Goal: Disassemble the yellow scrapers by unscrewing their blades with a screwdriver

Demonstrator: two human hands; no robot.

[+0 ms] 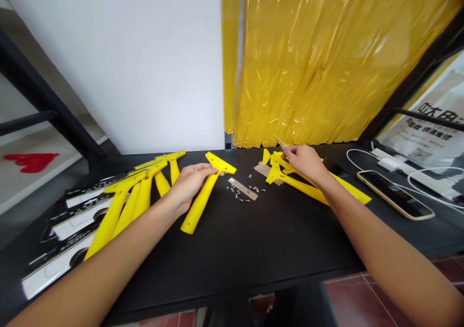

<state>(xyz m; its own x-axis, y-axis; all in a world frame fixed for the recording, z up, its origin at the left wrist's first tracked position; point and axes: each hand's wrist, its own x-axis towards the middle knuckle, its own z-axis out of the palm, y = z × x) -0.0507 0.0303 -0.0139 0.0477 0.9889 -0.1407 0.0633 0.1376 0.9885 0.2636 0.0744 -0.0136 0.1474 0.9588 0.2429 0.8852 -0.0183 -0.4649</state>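
My left hand (192, 184) is closed around the neck of a yellow T-shaped scraper handle (203, 201), its wide head pointing away from me. My right hand (304, 161) pinches a thin, pointed metal tool (282, 142); its exact kind is unclear. Below that hand lie several more yellow handles (300, 187), partly covered by it, with a flat metal plate (261, 170) beneath. A metal strip (242, 188) rests on the black table between my hands. Small screws and nuts (234, 191) are scattered around it.
Several yellow handles (145, 191) lie at left over black-and-white packages (83, 220). A phone (395, 194), a white power strip (416, 174) and cables are at right. Behind the black table (232, 259) hang a white panel (163, 75) and a yellow plastic curtain (308, 66).
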